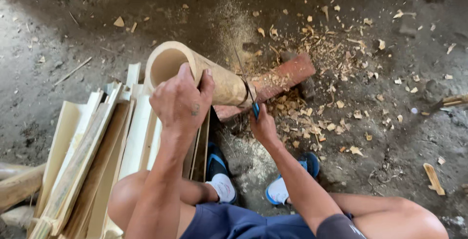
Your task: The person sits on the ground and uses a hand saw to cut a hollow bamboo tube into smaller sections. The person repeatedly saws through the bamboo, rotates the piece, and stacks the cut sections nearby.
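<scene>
Left hand [181,103]: fingers gripping bamboo tube [195,71] rim. Right hand [263,127]: fingers clenched on blue-handled saw [248,93], across tube, over red block [278,83].

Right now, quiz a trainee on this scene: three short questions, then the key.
1. True or false: the left hand grips the open rim of the bamboo tube.
2. What does the right hand hold? A) hammer B) saw C) brush
3. What does the tube's far end rest on?

Key: 1 true. 2 B, a saw with a blue handle, its blade at the tube. 3 A reddish block, amid chips.
</scene>
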